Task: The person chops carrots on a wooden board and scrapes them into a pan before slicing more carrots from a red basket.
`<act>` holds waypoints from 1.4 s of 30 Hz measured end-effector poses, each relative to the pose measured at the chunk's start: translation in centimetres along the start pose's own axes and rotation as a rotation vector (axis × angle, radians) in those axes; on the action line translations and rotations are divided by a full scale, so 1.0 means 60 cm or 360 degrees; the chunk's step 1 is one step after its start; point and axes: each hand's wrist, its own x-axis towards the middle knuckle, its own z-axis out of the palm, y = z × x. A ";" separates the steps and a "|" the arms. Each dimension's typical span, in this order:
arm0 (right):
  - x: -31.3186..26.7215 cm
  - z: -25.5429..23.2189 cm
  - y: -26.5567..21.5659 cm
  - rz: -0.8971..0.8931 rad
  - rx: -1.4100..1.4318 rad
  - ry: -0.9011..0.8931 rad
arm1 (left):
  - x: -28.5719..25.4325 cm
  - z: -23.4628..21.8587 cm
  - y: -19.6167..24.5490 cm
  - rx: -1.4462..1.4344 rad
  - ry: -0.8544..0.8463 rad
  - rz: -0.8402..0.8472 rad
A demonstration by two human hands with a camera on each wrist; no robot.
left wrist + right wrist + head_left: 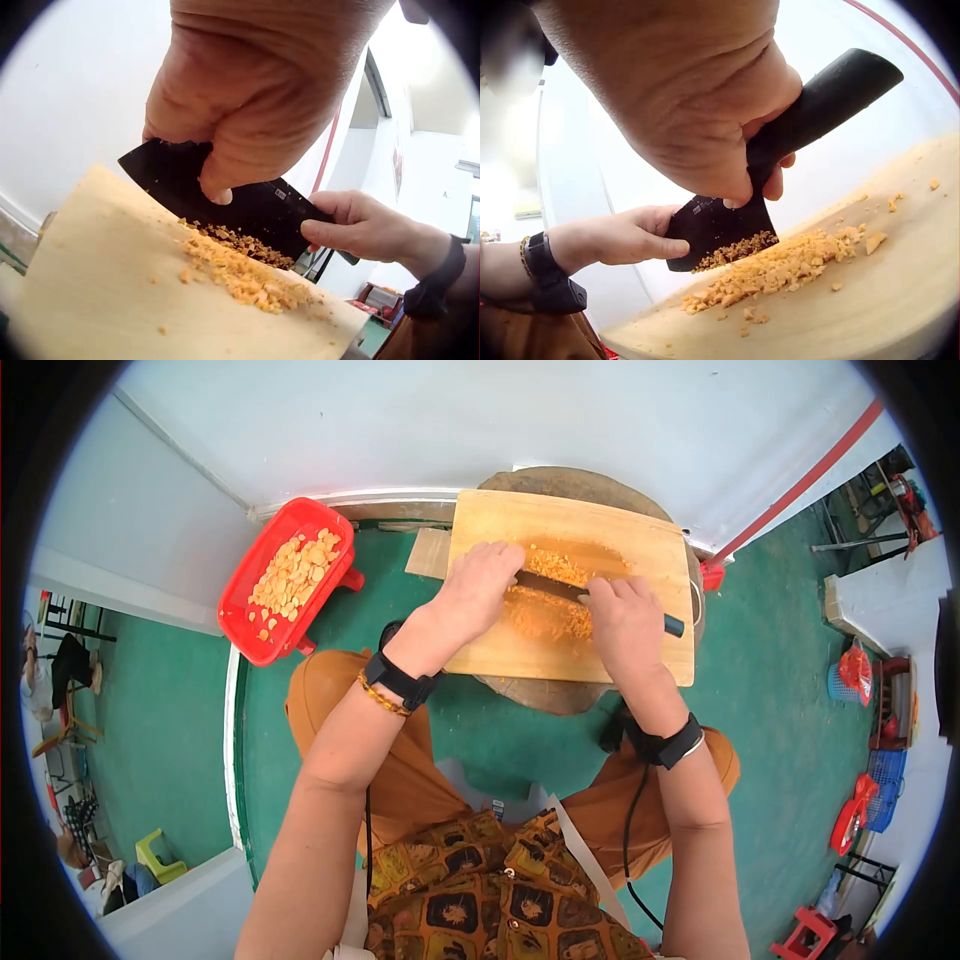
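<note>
A black cleaver [251,206] stands edge-down over the wooden cutting board [640,530]. My left hand [478,588] pinches the far end of its blade, thumb on the near face. My right hand [628,622] grips the other end where blade meets handle [840,97], and the handle's butt sticks out past the hand. Finely chopped orange-yellow bits [251,281] lie in a heap along the cutting edge, and some crumbs cling to the blade's face. A few loose crumbs are scattered across the board.
The board lies on a round wooden stump [545,698] against a white wall. To the left, a red plastic tub [235,585] holds many orange-yellow slices [295,575]. A cardboard piece [428,553] pokes out beside the board. My knees flank the stump.
</note>
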 end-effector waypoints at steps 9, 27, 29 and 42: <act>0.001 0.009 0.008 -0.0006 -0.0024 0.0009 | 0.008 0.006 -0.003 -0.0019 0.0038 0.0045; 0.004 0.012 0.017 0.0015 -0.0035 -0.0011 | 0.019 0.017 -0.007 0.0111 -0.0088 -0.0029; 0.008 -0.003 0.014 0.0030 -0.0032 0.0025 | 0.018 0.003 0.005 0.0110 0.0000 0.0029; -0.003 -0.002 0.006 0.0028 0.0006 -0.0016 | 0.007 0.000 0.007 0.0057 0.0002 0.0047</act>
